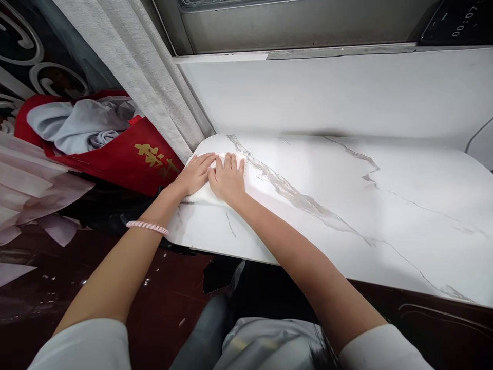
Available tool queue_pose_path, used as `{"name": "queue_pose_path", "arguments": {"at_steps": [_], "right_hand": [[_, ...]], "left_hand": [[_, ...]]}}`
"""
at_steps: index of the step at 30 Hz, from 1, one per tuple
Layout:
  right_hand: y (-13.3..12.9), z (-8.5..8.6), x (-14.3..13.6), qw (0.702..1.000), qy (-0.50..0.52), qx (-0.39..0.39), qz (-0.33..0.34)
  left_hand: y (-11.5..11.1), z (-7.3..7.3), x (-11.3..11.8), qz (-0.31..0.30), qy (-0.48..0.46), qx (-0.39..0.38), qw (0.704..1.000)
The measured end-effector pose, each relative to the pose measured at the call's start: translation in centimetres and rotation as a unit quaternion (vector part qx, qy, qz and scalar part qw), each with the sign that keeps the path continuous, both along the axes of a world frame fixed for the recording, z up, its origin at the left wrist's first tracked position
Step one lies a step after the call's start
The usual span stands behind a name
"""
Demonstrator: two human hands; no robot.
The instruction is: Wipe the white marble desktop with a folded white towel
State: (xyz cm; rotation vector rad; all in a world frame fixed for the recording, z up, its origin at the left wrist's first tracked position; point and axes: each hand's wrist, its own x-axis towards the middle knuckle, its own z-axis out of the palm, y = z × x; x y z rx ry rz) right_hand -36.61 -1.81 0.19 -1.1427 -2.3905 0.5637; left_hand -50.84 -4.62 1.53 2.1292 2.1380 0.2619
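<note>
A white cloth (208, 194) lies spread on the left end of a white marble-patterned tabletop (327, 180). My left hand (197, 173) rests flat on the cloth's left part, fingers stretched out toward the right. Beside it, my right hand (228, 179) presses flat on the cloth with its fingers spread and pointing away from me. The two hands touch or nearly touch at the thumb side. Much of the cloth is hidden under them. A pink coiled band (147, 227) circles my left wrist.
Left of the table stands a red bag (115, 164) holding grey-blue fabric (82, 123). A pale curtain (142, 67) hangs by the table's left corner. A white wall (327, 97) rises behind, with a dark device showing digits (462, 23) on the ledge. A thin cable (477, 134) runs at right.
</note>
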Motion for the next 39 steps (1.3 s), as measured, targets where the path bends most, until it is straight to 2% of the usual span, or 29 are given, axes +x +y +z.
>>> {"name": "queue_pose_path", "arguments": {"at_steps": [6, 11, 15, 19, 24, 28, 34, 39], "right_hand": [[5.6, -0.3, -1.7, 0.999, -0.025, 0.032, -0.017], [9.9, -0.7, -2.6, 0.998, -0.024, 0.050, -0.014], [12.4, -0.9, -3.1, 0.998, -0.020, 0.055, -0.007], [13.1, -0.9, -3.0, 0.998, -0.029, 0.064, -0.005], [11.8, -0.9, -1.7, 0.996, -0.046, 0.070, -0.005], [9.2, -1.1, 0.8, 0.995, -0.046, 0.085, -0.010], [2.5, -0.8, 6.4, 0.991, -0.073, 0.112, -0.019], [-3.2, -0.2, 12.5, 0.987, -0.114, 0.109, 0.011]], "left_hand": [[6.1, -0.8, -1.8, -0.007, -0.010, 0.019, 1.000], [10.2, -1.2, -2.5, 0.001, 0.002, 0.034, 0.999], [12.6, -1.4, -2.7, 0.005, 0.015, 0.044, 0.999], [13.3, -1.6, -2.7, 0.015, 0.040, 0.047, 0.998], [12.0, -1.7, -1.5, 0.014, 0.073, 0.030, 0.997], [9.3, -1.6, 0.9, -0.009, 0.063, 0.019, 0.998], [2.8, -1.0, 7.0, -0.002, 0.067, -0.003, 0.998], [-3.5, -0.9, 12.9, -0.004, 0.073, -0.004, 0.997]]}}
